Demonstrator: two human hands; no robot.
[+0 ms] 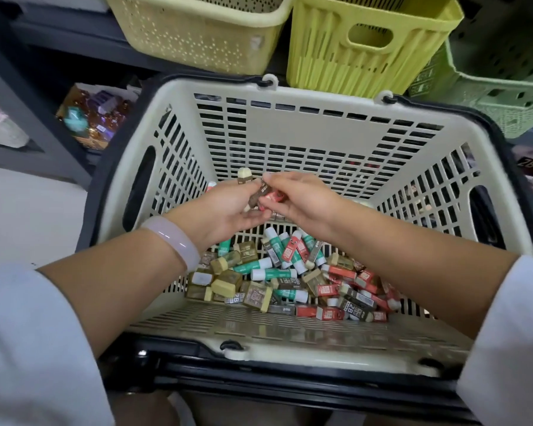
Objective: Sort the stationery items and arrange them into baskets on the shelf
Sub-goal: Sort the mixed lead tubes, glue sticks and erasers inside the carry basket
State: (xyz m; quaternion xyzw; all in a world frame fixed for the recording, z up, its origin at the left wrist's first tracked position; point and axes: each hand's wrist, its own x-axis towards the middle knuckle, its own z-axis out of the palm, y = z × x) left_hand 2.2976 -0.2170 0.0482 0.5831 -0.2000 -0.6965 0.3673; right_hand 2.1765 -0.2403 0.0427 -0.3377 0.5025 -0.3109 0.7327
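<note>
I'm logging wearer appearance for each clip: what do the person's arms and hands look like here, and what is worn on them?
Both forearms are bare, with loose white sleeves pushed up toward the elbows: the left sleeve at lower left, the right sleeve at lower right. The left wrist carries a smooth, pale lilac bangle. The left hand and right hand are bare: no gloves, no visible rings or watch.
</note>
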